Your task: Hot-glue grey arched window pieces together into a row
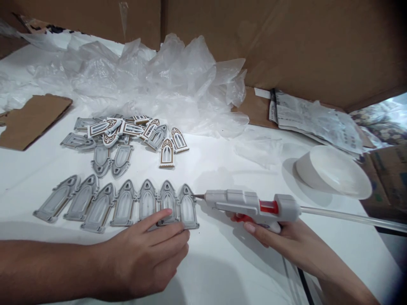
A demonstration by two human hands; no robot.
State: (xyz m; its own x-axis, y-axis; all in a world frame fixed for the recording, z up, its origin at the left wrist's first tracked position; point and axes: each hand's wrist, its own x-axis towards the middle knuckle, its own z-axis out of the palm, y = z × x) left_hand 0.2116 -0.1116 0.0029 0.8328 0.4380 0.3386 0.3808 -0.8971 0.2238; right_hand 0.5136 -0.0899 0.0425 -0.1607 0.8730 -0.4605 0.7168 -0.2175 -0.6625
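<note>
My right hand [286, 241] is wrapped round the handle of a white hot glue gun [233, 200] with a red trigger, a clear glue stick [346, 217] sticking out of its back. Its metal nozzle [200, 196] points left, at the upper edge of the rightmost grey arched window piece [188, 207]. Several such pieces lie in a row, hollow backs up, including one [125, 204] mid-row. My left hand [149, 250] reaches over the row's right end, fingers extended. Its index fingertip rests on the second piece from the right [167, 199], other fingertips by the last one's lower edge.
Behind the row lies a pile of arched window pieces, some showing white-and-gold fronts [167, 154]. Crumpled clear plastic [178, 72] spreads along the back before cardboard walls [302, 46]. A cardboard scrap [38, 118] is at left. A white bowl [333, 171] and folded newspaper [314, 118] are at right.
</note>
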